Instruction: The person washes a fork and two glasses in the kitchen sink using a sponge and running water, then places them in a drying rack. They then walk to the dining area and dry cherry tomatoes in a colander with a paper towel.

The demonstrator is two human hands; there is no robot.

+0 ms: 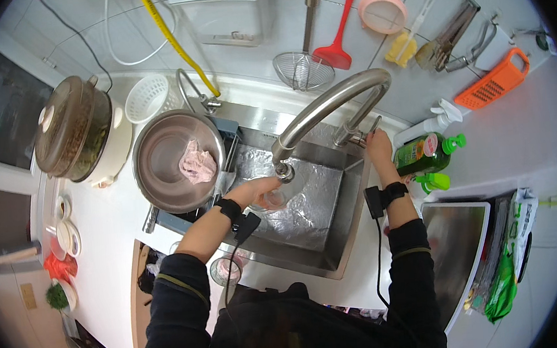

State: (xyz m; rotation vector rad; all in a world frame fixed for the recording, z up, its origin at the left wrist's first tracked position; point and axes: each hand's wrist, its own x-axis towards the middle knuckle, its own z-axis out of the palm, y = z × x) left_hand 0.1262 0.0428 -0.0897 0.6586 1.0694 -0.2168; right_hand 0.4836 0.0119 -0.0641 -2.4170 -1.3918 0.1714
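Observation:
My left hand [251, 191] holds a clear drinking glass [277, 200] over the steel sink [337, 248], just below the spout head [285, 172] of the gooseneck faucet [336, 97]. The fingers are partly hidden behind the glass. At the faucet's base, my right hand [379, 145] grips the lever handle [376, 122]. The sink floor looks wet and shiny; whether water is running cannot be made out clearly. A pink cloth [198, 163] lies crumpled in a steel basin [156, 135] left of my left hand.
A second glass [226, 272] stands at the counter's front edge. Green dish soap [421, 154] and a spray bottle [435, 120] are beside my right hand. An electric steamer [76, 132] and white basket [149, 100] stand left. A strainer [304, 70] hangs behind the faucet.

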